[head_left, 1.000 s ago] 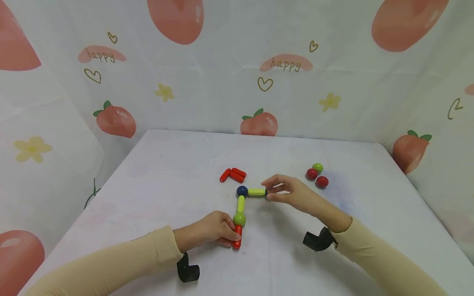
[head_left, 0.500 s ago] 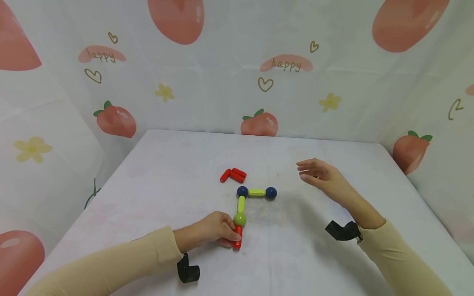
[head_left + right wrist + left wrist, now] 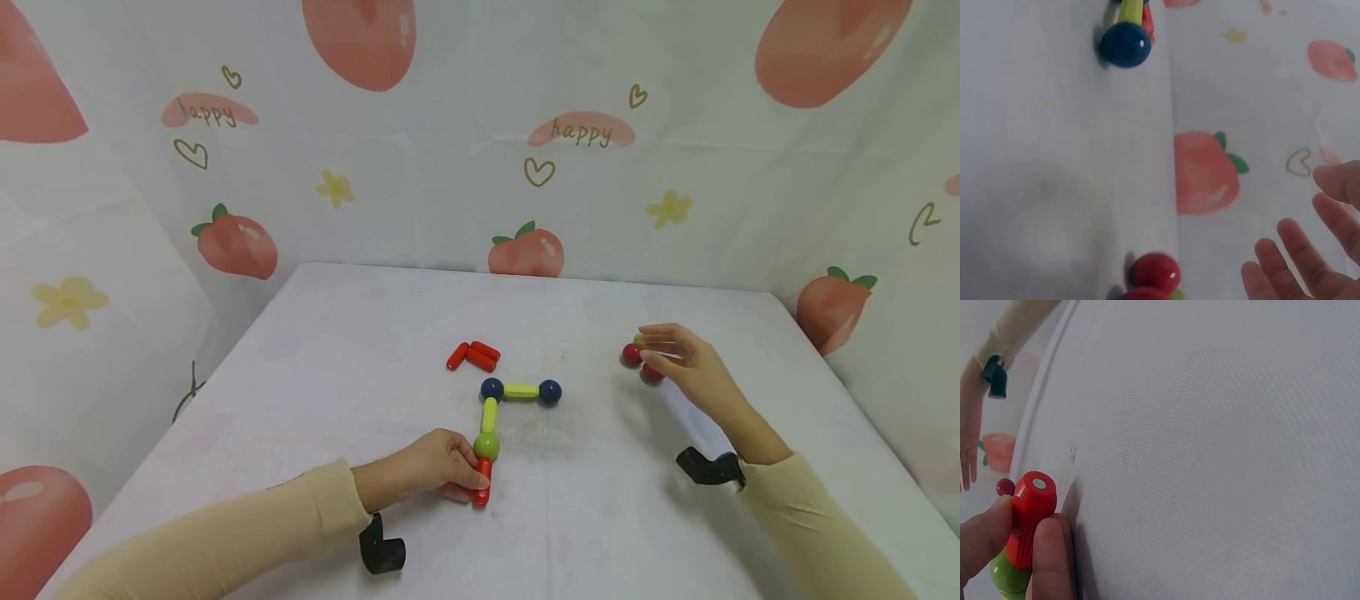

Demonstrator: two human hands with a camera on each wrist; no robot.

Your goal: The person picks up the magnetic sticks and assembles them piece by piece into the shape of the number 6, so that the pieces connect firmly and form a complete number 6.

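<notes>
Thumb and fingers of my left hand (image 3: 444, 468) pinch a red magnetic rod (image 3: 1033, 512) with a metal tip at its end. That rod meets a green ball (image 3: 487, 446), which joins a yellow-green rod (image 3: 489, 415) leading up to a dark blue ball (image 3: 492, 388). From there a second yellow-green rod (image 3: 521, 391) runs right to another blue ball (image 3: 550, 392). My right hand (image 3: 692, 363) hovers over two red balls (image 3: 632, 355) and a green ball (image 3: 638, 339), fingers spread and holding nothing; it partly hides them in the head view.
Several loose red rods (image 3: 473, 357) lie beyond the joined pieces on the white table (image 3: 360, 350). A printed cloth (image 3: 420, 167) hangs behind the table. Each wrist carries a black camera mount (image 3: 707, 466).
My right hand has let go of the right-hand blue ball and moved right, to the loose balls. The left hand keeps its hold on the red rod and has not moved.
</notes>
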